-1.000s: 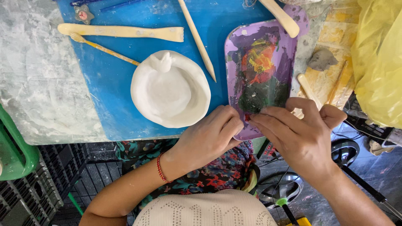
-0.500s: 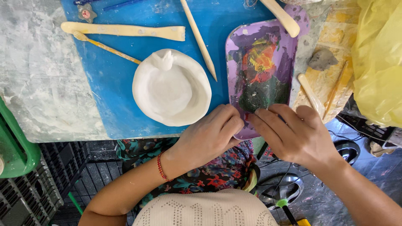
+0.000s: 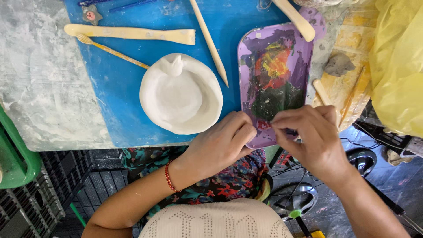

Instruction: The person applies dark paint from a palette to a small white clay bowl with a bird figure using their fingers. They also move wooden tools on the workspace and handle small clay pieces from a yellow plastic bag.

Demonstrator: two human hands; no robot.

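My left hand (image 3: 222, 143) rests with curled fingers on the near edge of a purple tray (image 3: 252, 57) smeared with mixed paint. My right hand (image 3: 313, 136) is beside it, thumb and fingers pinched together over the tray's near end; whatever is between the fingertips is too small to make out. A white clay bowl (image 3: 180, 94) with a small knob on its rim sits on the blue mat (image 3: 119, 83), just left of my left hand.
Wooden modelling tools (image 3: 132, 33) and a thin stick (image 3: 210, 42) lie on the mat. A grey clay lump (image 3: 338, 65) sits at the right beside a yellow plastic bag (image 3: 396, 61). A green object (image 3: 13, 154) stands at the left edge.
Both hands stay at the tray's near end. My right hand has shifted slightly left and its fingers have pinched closer together.
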